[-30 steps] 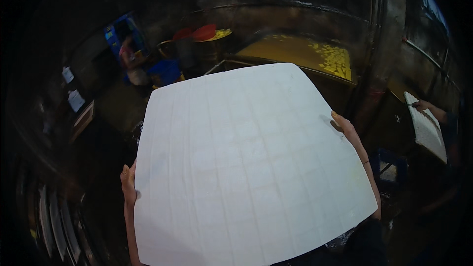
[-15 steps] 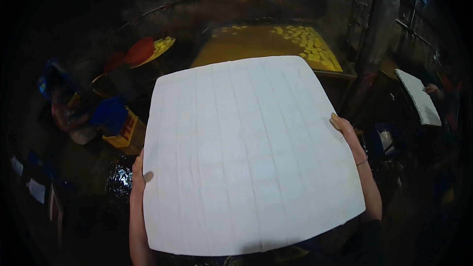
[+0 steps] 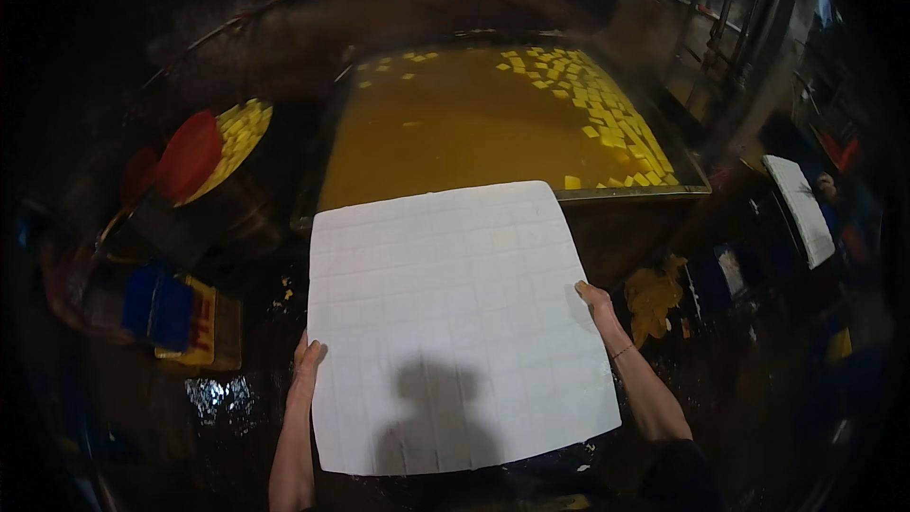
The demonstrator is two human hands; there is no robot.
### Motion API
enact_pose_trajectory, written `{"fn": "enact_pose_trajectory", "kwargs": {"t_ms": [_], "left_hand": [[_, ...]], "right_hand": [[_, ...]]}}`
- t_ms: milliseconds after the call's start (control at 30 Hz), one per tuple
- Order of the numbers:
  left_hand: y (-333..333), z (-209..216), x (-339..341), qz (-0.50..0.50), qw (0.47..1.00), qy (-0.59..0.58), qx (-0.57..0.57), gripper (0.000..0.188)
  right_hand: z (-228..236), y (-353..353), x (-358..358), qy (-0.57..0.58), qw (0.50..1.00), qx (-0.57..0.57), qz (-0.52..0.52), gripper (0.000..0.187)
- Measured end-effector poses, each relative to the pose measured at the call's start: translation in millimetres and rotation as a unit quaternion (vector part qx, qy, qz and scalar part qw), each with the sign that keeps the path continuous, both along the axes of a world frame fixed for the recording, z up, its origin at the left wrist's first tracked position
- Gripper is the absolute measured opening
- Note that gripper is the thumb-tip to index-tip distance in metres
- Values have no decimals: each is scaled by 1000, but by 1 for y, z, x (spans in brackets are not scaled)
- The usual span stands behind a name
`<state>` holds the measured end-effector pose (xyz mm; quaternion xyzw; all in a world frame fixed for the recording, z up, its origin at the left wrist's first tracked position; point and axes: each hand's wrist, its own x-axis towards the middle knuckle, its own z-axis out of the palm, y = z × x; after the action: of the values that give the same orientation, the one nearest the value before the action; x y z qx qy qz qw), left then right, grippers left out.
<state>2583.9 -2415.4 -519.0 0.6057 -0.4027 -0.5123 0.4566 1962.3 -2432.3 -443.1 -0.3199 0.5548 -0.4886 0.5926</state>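
Observation:
A large white square slab (image 3: 445,294), marked with a grid of faint lines like a sheet of cut tofu, spans the space between my hands. My left hand (image 3: 305,365) grips its left edge, thumb on the top face and fingers hidden beneath. On the right edge, my right hand (image 3: 595,301) holds it the same way, with a thin bracelet at the wrist. A shadow falls across the slab's near half. Just past its far edge lies a wide vat (image 3: 569,194) of orange-brown liquid. Yellow blocks (image 3: 607,109) float in it, mostly on the right.
Left of the vat, a red basket (image 3: 190,156) stands against a round container of yellow pieces (image 3: 242,142). Below are a blue crate (image 3: 156,308) and a yellow crate (image 3: 223,327), beside a blurred person. Another white slab (image 3: 799,213) is at far right, near someone's hand.
The slab now appears lower and smaller, still in both hands. More of the vat shows beyond it. The view has shifted, and the shadow on the slab has grown.

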Motion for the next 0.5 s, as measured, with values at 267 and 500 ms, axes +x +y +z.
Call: {"fn": "enact_pose_trajectory", "kwargs": {"t_ms": [267,500], "left_hand": [[-86,34,1,-56,997,46,-41,83],[-54,131,-40,4,953,-296,58,69]], "right_hand": [[-13,-58,46,35,999,-2,-40,38],[7,-43,-15,334,934,-26,127,47]]}}
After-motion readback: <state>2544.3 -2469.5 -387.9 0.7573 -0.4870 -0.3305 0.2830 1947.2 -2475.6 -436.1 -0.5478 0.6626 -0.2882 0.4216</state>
